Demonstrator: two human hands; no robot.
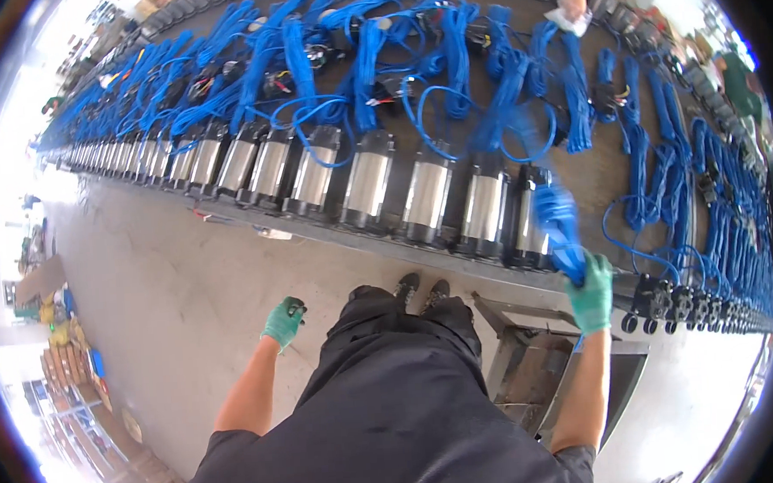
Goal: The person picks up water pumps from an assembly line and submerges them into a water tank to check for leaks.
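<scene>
My right hand (591,292), in a green glove, is closed around the lower end of a coiled blue cable (557,224). The bundle stands up from the fist, smeared by motion, in front of the last steel pump-like cylinder (534,221) at the bench edge. My left hand (286,323), gloved too, hangs away from the bench over the floor. Its fingers are curled, with black showing at them; whether that is glove coating or a small held thing I cannot tell. Beside the right hand's cylinder stands another silver cylinder with black ends (484,206).
A long row of such cylinders lines the bench edge (316,230), with many blue cable bundles (298,58) behind. Black fittings (661,301) stick out on the right. Below is a metal frame (533,365). Across the bench a person's hand (573,4) holds something whitish. Boxes (65,372) stand far left.
</scene>
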